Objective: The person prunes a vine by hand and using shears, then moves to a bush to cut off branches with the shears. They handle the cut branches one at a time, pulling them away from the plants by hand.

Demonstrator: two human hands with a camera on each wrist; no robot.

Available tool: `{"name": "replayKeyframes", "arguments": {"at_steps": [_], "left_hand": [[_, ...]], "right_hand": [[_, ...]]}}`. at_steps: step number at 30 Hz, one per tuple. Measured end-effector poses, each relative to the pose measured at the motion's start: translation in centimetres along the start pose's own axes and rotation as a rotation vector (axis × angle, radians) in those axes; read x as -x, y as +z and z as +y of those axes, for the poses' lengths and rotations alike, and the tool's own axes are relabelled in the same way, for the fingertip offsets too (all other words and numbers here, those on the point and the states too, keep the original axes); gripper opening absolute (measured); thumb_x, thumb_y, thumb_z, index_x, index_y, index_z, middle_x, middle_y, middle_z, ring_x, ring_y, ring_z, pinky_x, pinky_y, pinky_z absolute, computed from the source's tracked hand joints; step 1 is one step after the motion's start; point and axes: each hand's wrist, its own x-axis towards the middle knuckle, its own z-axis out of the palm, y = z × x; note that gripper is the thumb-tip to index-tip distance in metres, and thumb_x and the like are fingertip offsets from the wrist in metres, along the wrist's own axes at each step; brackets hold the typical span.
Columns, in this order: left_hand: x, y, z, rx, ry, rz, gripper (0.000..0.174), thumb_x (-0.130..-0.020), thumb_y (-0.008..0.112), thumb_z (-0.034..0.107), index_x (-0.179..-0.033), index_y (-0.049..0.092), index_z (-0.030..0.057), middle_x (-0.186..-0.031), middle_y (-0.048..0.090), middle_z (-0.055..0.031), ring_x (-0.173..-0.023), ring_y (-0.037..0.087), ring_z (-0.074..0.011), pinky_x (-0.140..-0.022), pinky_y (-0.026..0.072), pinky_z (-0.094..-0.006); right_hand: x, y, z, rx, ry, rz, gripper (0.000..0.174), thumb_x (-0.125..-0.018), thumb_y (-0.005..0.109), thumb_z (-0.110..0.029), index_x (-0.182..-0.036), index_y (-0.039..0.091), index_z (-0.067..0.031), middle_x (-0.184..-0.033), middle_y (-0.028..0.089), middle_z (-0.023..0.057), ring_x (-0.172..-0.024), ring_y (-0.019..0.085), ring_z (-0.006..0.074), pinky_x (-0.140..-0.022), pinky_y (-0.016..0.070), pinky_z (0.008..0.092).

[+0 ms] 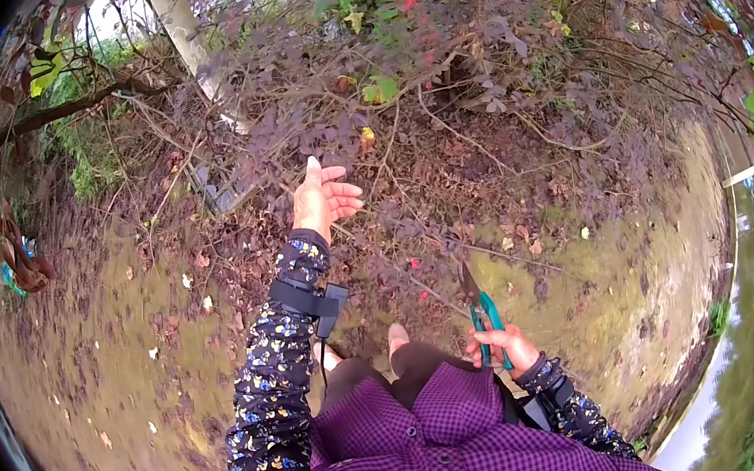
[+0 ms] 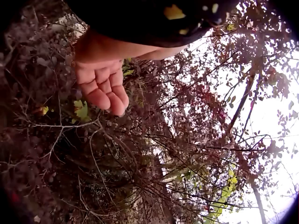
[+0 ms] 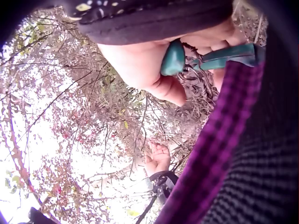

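My left hand (image 1: 324,200) reaches out to the purple-leaved shrub (image 1: 281,144), fingers loosely extended and nothing in them. In the left wrist view, the fingers of that hand (image 2: 103,88) bend slightly in front of thin twigs and dark leaves. Low on the right, beside the checked shirt, my right hand (image 1: 509,349) grips pruning shears (image 1: 488,311) by their teal handles. Their dark blades point up and away from me, towards the shrub. In the right wrist view, the thumb and palm lie around a teal handle (image 3: 174,58), while the shirt's hem covers part of the tool.
A pale trunk (image 1: 183,33) rises at the back left. Bare branches (image 1: 34,122) cross at the upper left, and more twigs hang at the upper right. Mossy soil with fallen leaves (image 1: 157,357) surrounds my feet. Beyond a pale edge at the right lies water (image 1: 750,359).
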Motion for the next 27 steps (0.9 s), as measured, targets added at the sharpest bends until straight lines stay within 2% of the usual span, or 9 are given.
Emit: {"name": "replayKeyframes", "arguments": {"at_steps": [2,4,7,9,13,17,21,24,27], "left_hand": [[0.8,-0.2,-0.1,-0.009,0.008,-0.014,0.052,-0.094,0.035,0.047,-0.109,0.051,-0.0006,-0.076,0.063,-0.0116,-0.063,0.061,-0.0195,-0.061,0.05,-0.0302],[2.7,-0.7,-1.2,-0.051,-0.013,-0.046,0.04,-0.094,0.038,0.036,-0.108,0.052,0.001,-0.077,0.063,-0.0107,-0.063,0.061,-0.0179,-0.06,0.0501,-0.0287],[5.4,-1.0,-3.5,-0.051,-0.038,-0.094,0.021,-0.091,0.044,0.018,-0.1,0.056,0.0034,-0.076,0.064,-0.01,-0.061,0.061,-0.0158,-0.057,0.0493,-0.026],[7.4,-1.5,-5.1,-0.061,-0.1,-0.154,0.02,-0.09,0.049,0.017,-0.101,0.057,0.0028,-0.078,0.064,-0.0089,-0.064,0.061,-0.0141,-0.061,0.0505,-0.0253],[12.7,-3.4,-6.8,-0.115,-0.119,-0.182,0.02,-0.092,0.049,0.016,-0.103,0.057,0.0012,-0.079,0.064,-0.0081,-0.066,0.06,-0.0128,-0.062,0.0495,-0.0245],[17.6,-6.6,-5.6,-0.218,-0.16,-0.135,0.02,-0.092,0.048,0.014,-0.103,0.057,-0.0005,-0.079,0.063,-0.0086,-0.068,0.06,-0.0136,-0.064,0.0487,-0.025],[17.7,-9.5,-6.1,-0.214,-0.199,-0.212,0.022,-0.093,0.047,0.015,-0.107,0.056,0.0001,-0.086,0.064,-0.0091,-0.076,0.061,-0.0151,-0.071,0.0491,-0.0266],[15.0,-8.5,-7.1,-0.215,-0.25,-0.262,0.027,-0.093,0.047,0.017,-0.113,0.053,0.0004,-0.097,0.063,-0.0104,-0.087,0.061,-0.0161,-0.077,0.0488,-0.028],[11.6,-5.0,-7.3,-0.213,-0.287,-0.336,0.031,-0.094,0.047,0.018,-0.119,0.05,0.0004,-0.106,0.06,-0.0111,-0.093,0.06,-0.0169,-0.081,0.0481,-0.0294]], "right_hand": [[-0.6,-0.3,-0.8,0.078,0.01,0.0,0.033,-0.083,0.059,-0.022,-0.105,0.053,0.002,-0.084,0.062,0.0116,-0.07,0.06,0.0198,-0.064,0.0491,0.0321],[-0.7,-0.5,-1.0,0.174,0.016,-0.004,0.036,-0.084,0.058,-0.025,-0.106,0.053,0.0025,-0.086,0.062,0.0122,-0.071,0.061,0.0211,-0.065,0.0489,0.0334],[-2.6,-0.8,-2.7,0.08,0.008,-0.029,0.036,-0.086,0.055,-0.028,-0.106,0.052,0.0019,-0.089,0.062,0.0128,-0.075,0.061,0.0226,-0.068,0.0492,0.0348],[-4.7,-0.4,-5.1,0.026,-0.063,-0.003,0.034,-0.087,0.055,-0.029,-0.104,0.053,0.0009,-0.088,0.062,0.0116,-0.078,0.062,0.0214,-0.069,0.0514,0.0343],[-10.4,1.2,-10.2,-0.113,-0.088,-0.114,0.041,-0.088,0.052,-0.038,-0.102,0.051,-0.0004,-0.096,0.06,0.0135,-0.087,0.061,0.0248,-0.082,0.05,0.0417],[-16.0,3.7,-14.0,-0.282,-0.125,-0.149,0.041,-0.088,0.052,-0.038,-0.102,0.052,0.0008,-0.096,0.061,0.0137,-0.088,0.06,0.0252,-0.081,0.0504,0.0447],[-15.9,6.5,-15.7,-0.329,-0.167,-0.155,0.035,-0.086,0.056,-0.035,-0.097,0.053,-0.002,-0.09,0.062,0.0133,-0.084,0.062,0.0243,-0.077,0.052,0.0428],[-14.8,5.5,-16.1,-0.02,-0.172,-0.153,0.031,-0.087,0.055,-0.03,-0.1,0.055,-0.0018,-0.092,0.062,0.0118,-0.082,0.062,0.0218,-0.075,0.0516,0.0374],[-12.0,4.2,-17.8,0.279,-0.259,0.039,0.033,-0.085,0.059,-0.026,-0.104,0.054,-0.0001,-0.088,0.062,0.0099,-0.078,0.062,0.0182,-0.071,0.0507,0.032]]}}
